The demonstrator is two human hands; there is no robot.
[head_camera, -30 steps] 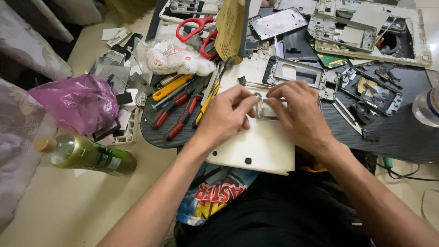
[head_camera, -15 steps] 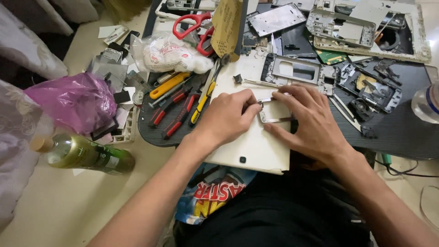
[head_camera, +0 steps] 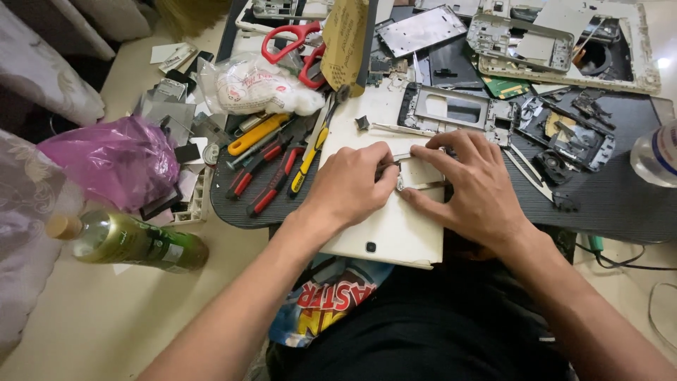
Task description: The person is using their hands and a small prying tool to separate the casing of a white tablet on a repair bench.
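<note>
A white tablet back panel (head_camera: 391, 236) lies face down across the near edge of a black ribbed work mat (head_camera: 613, 204). On its upper part sits a small white rectangular piece (head_camera: 423, 171). My left hand (head_camera: 349, 187) pinches a small dark item against that piece's left edge; what the item is I cannot tell. My right hand (head_camera: 472, 187) is spread over the piece from the right, with its thumb and fingertips gripping the piece's edges.
Red-handled screwdrivers (head_camera: 261, 176), a yellow-handled tool (head_camera: 257, 134), red scissors (head_camera: 289, 42) and a white plastic bag (head_camera: 254, 88) lie to the left. Metal phone frames (head_camera: 451, 109) and loose parts fill the back. A green bottle (head_camera: 134, 243), a pink bag (head_camera: 106, 162) and a clear bottle (head_camera: 656, 155) flank the mat.
Both hands stay on the small white piece. My left fingers have drawn in tighter against its left edge, and my right fingers have spread a little further over it.
</note>
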